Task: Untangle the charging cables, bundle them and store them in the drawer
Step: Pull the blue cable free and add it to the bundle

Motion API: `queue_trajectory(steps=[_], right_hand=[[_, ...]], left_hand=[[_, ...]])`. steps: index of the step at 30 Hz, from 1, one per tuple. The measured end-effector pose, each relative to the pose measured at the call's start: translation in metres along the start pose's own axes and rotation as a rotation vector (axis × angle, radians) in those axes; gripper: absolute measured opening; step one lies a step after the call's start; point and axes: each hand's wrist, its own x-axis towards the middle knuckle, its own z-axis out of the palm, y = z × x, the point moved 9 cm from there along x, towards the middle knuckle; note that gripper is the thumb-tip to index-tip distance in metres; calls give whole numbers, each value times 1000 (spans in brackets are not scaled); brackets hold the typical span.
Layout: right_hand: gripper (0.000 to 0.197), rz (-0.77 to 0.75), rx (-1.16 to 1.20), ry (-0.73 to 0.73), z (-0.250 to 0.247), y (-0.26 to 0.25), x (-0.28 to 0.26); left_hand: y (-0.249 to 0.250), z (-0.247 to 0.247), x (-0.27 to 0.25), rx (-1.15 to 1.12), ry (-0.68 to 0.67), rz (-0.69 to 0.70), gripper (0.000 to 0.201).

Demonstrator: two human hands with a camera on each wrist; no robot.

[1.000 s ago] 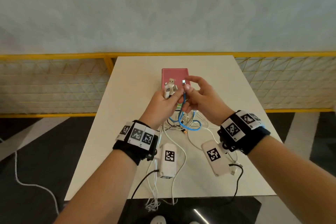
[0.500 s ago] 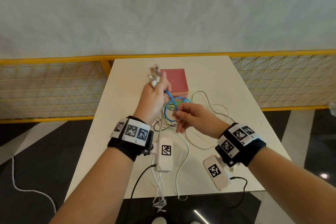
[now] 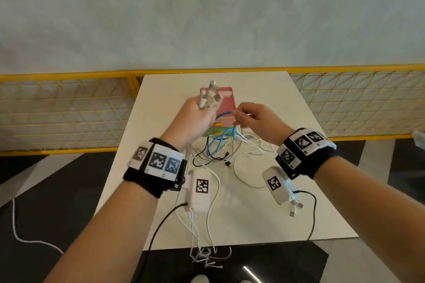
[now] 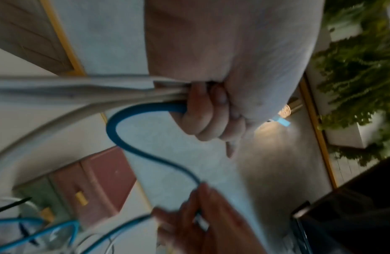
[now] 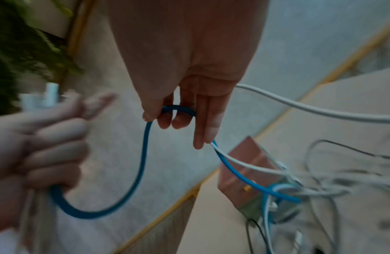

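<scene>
**Blue cable half drawn from the tangle; bundling and storing still to come**

The desk (image 3: 264, 218) carries the work. At its 12 o'clock end stands a small pink-and-green drawer box (image 3: 226, 108), both drawers shut as far as the head view shows, so nothing looks stored yet. Just toward 6 o'clock from the box lies the tangle (image 3: 230, 151) of white, black and blue cables, loops crossing one another; other white leads trail off the 6 o'clock edge. By my judgement the task is early: the plug ends are gathered, but the cords are not separated, no bundle is tied, and the drawer step is untouched.

The left hand (image 3: 197, 119) is raised above the desk at about 11 o'clock of the tangle, fist closed round a sheaf of cables with the plugs (image 3: 212, 96) sticking up out of it. The blue cable (image 5: 143, 154) leaves the bottom of that fist, sags in a curve and rises to the right hand (image 3: 257, 122), at 1 o'clock of the tangle. There thumb and forefinger pinch it with a white lead alongside, the other fingers hanging straight.
</scene>
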Motion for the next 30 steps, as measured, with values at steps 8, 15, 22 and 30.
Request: queue_trajectory(steps=[8, 15, 22, 30], right_hand=[[23, -118, 12, -78, 4, -24, -2], [26, 6, 91, -140, 12, 28, 12], [27, 186, 23, -204, 11, 57, 22], [22, -173, -351, -87, -13, -34, 45]], left_hand=[[-5, 18, 4, 108, -40, -43, 42], [13, -27, 4, -173, 275, 65, 36], [2, -92, -3, -371, 621, 13, 36], [7, -42, 15, -37, 315, 145, 57]])
